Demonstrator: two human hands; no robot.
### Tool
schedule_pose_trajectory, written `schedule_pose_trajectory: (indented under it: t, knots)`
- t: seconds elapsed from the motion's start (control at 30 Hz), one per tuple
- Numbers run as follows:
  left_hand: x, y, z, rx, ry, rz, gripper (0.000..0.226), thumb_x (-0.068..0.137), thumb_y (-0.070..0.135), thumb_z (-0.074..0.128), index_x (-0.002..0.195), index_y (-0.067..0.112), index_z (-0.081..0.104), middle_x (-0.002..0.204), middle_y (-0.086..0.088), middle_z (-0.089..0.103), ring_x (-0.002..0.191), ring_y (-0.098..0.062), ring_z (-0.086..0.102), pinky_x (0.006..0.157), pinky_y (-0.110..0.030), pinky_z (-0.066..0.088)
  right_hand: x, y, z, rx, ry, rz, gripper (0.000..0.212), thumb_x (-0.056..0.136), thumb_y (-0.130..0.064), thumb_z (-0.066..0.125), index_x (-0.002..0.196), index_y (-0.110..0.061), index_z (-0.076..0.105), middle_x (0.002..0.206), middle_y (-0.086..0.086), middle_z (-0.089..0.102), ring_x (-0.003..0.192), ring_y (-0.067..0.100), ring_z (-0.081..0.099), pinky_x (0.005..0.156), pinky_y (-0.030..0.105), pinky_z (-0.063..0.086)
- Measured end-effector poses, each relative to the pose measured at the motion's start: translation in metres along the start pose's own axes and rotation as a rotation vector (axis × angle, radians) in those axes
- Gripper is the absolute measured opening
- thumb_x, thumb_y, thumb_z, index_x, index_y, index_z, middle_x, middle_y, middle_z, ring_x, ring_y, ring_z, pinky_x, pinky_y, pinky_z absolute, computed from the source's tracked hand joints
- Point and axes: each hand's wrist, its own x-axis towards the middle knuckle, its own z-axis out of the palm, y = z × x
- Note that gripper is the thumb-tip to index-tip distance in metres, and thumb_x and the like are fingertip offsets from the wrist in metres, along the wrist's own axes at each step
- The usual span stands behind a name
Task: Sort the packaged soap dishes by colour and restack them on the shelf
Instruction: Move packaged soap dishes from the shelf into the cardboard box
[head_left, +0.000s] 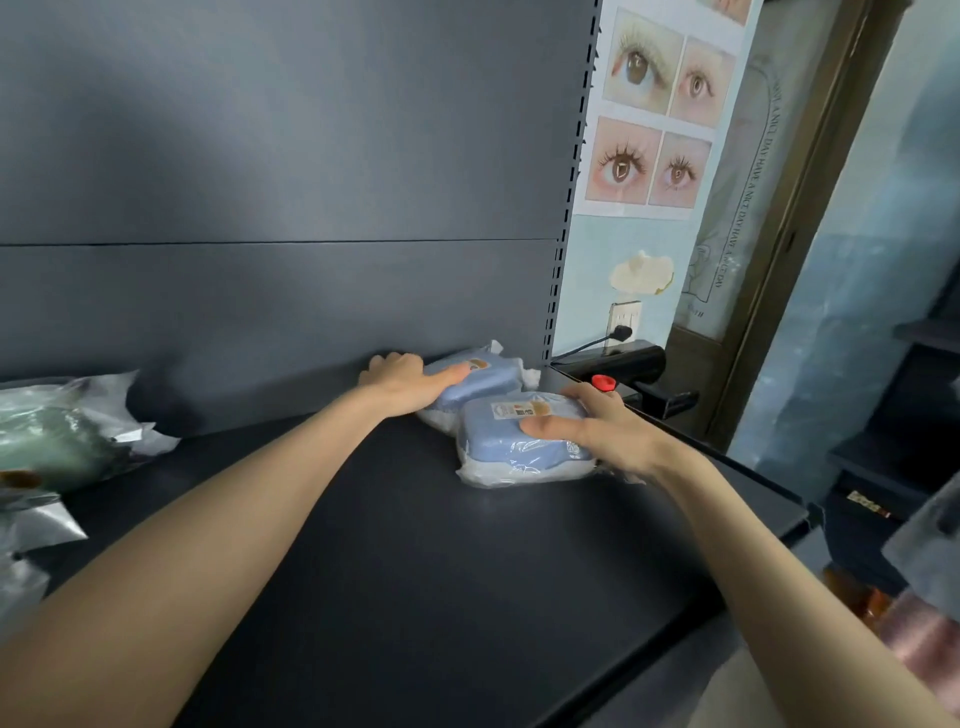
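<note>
Head view, centre right: left hand (402, 382) fingers curl round the rear blue soap dish (485, 383), right hand (608, 431) round the front blue soap dish (511, 447). Both probably light and rigid with slippery film, so grip the sides.

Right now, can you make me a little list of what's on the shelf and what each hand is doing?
shelf: dark and flat
blue ones: back blue soap dish at the right rear, front blue soap dish nearer the person
left hand: grips the back blue soap dish
right hand: grips the front blue soap dish, thumb on top
green packets: far left of the shelf
</note>
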Motion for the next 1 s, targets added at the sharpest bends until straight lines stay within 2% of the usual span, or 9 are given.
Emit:
schedule_pose_trajectory:
  t: [0.1,0.23,0.33,0.4,0.57,0.63,0.7,0.83,1.0]
  knots:
    - [-0.008,-0.008,-0.006,-0.005,-0.015,-0.056,0.082,0.08,0.078,0.04,0.129,0.012,0.05,0.139,-0.01,0.046,0.13,-0.032,0.037,0.105,-0.041,0.033,-0.004,0.001,0.003,0.004,0.015,-0.009,0.067,0.048,-0.068,0.074,0.1,-0.033,0.049,0.121,-0.003,0.043,0.107,0.01,0.052,0.081,0.028,0.047]
    - [-0.025,-0.021,-0.009,-0.277,-0.067,-0.063,0.084,0.082,0.07,0.05,0.135,0.006,0.039,0.139,-0.008,0.046,0.126,-0.026,0.045,0.102,-0.037,0.039,-0.014,0.001,0.007,0.135,0.057,-0.037,0.069,0.06,-0.052,0.087,0.102,-0.02,0.044,0.112,0.004,0.062,0.09,0.006,0.063,0.064,0.018,0.053]
    - [-0.044,-0.027,-0.014,-0.333,0.002,-0.04,0.078,0.079,0.067,0.057,0.125,0.006,0.041,0.128,-0.005,0.052,0.114,-0.021,0.051,0.084,-0.029,0.042,-0.023,-0.001,0.01,0.167,0.153,-0.04,0.071,0.06,-0.048,0.086,0.102,-0.017,0.038,0.112,0.002,0.06,0.097,0.01,0.061,0.079,0.027,0.053]
    - [-0.061,-0.028,-0.019,-0.414,0.026,-0.019,0.066,0.078,0.062,0.063,0.114,0.011,0.041,0.116,0.0,0.054,0.101,-0.014,0.055,0.073,-0.025,0.047,-0.031,-0.005,0.012,0.146,0.224,-0.061,0.083,0.055,-0.049,0.086,0.109,-0.017,0.032,0.115,0.0,0.055,0.098,0.008,0.056,0.074,0.021,0.048]
    - [-0.123,-0.035,-0.043,-0.657,0.065,-0.006,0.068,0.076,0.049,0.074,0.123,0.01,0.043,0.121,-0.001,0.055,0.106,-0.016,0.06,0.083,-0.036,0.056,-0.07,-0.02,0.032,0.17,0.395,-0.136,0.096,0.059,-0.042,0.09,0.132,-0.011,0.035,0.131,0.004,0.038,0.118,0.017,0.046,0.098,0.032,0.045]
    - [-0.156,-0.039,-0.057,-0.732,0.092,-0.022,0.077,0.072,0.044,0.079,0.131,0.009,0.044,0.129,-0.004,0.053,0.113,-0.019,0.058,0.096,-0.04,0.05,-0.095,-0.031,0.042,0.187,0.432,-0.168,0.094,0.058,-0.043,0.089,0.133,-0.015,0.04,0.125,-0.001,0.034,0.109,0.011,0.046,0.091,0.026,0.042]
    - [-0.196,-0.042,-0.07,-0.848,0.127,-0.032,0.07,0.069,0.035,0.084,0.125,0.008,0.051,0.125,-0.007,0.059,0.11,-0.021,0.061,0.098,-0.041,0.049,-0.124,-0.043,0.052,0.221,0.453,-0.19,0.085,0.057,-0.045,0.089,0.126,-0.019,0.047,0.118,-0.003,0.036,0.097,0.006,0.051,0.086,0.025,0.043]
    - [-0.293,-0.049,-0.089,-0.998,0.271,-0.019,0.054,0.068,0.026,0.085,0.112,0.01,0.057,0.107,-0.002,0.069,0.097,-0.016,0.067,0.083,-0.027,0.052,-0.201,-0.064,0.073,0.317,0.479,-0.19,0.085,0.056,-0.051,0.088,0.121,-0.011,0.052,0.119,0.008,0.052,0.103,0.024,0.059,0.091,0.044,0.052]
    - [-0.418,-0.065,-0.095,-0.967,0.509,-0.015,0.052,0.066,0.039,0.084,0.101,0.023,0.049,0.093,0.013,0.065,0.077,0.006,0.064,0.062,-0.013,0.045,-0.307,-0.084,0.102,0.48,0.521,-0.225,0.092,0.04,-0.069,0.075,0.111,-0.016,0.05,0.115,0.006,0.058,0.106,0.021,0.059,0.093,0.039,0.05]
